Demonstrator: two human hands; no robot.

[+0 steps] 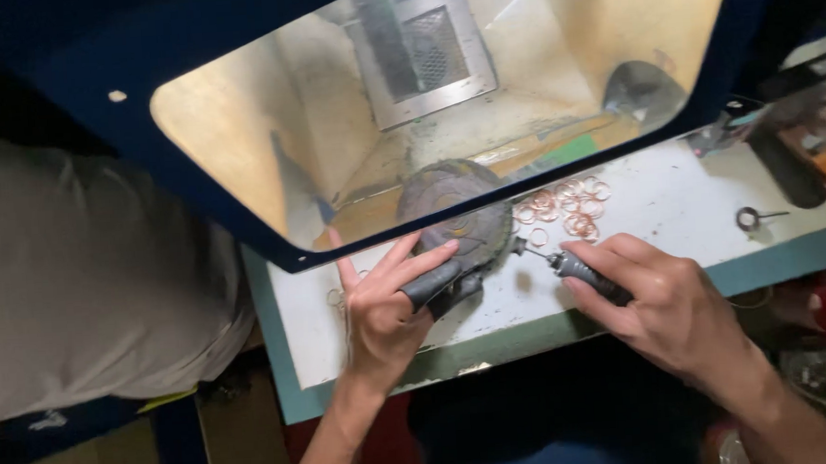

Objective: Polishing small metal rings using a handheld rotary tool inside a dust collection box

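Right hand (661, 308) grips rotary tool (580, 271).

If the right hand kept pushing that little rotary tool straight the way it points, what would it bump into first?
Probably the dark round block. The right hand aims the rotary tool up-left, with its tip already close beside the block's edge, which the left hand steadies. Whether they touch is unclear.

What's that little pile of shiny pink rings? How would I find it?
Start at the white bench top under the blue-framed window. Just beyond the right hand, which holds a thin grey rotary tool, lies a heap of copper-coloured rings. Unlike the dark round block beside it, they are small, thin and shiny.
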